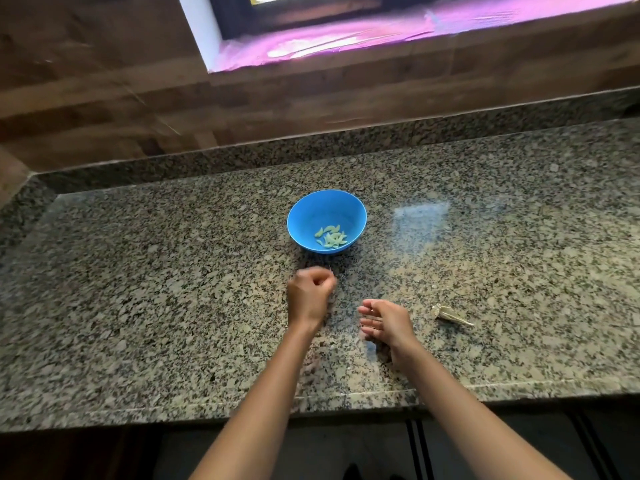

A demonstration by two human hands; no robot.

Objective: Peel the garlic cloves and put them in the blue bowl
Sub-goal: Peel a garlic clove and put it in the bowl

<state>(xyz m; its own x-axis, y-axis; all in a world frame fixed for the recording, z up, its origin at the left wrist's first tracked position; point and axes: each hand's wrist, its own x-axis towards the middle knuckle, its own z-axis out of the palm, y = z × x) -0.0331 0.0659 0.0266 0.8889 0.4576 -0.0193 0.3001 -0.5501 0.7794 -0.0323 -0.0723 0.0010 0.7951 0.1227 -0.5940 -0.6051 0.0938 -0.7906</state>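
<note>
The blue bowl stands on the granite counter and holds several peeled, pale green garlic cloves. My left hand hovers just in front of the bowl. Its fingers are curled into a loose fist, slightly blurred, and I see nothing inside it. My right hand is lower and to the right, just above the counter. Its fingers are relaxed, spread and pointing left, and they hold nothing. A dry garlic husk with its stem lies on the counter right of my right hand.
The speckled granite counter runs wide to both sides, with its front edge near my forearms. A low granite upstand and a wooden wall close off the back. Above the wall is a window ledge.
</note>
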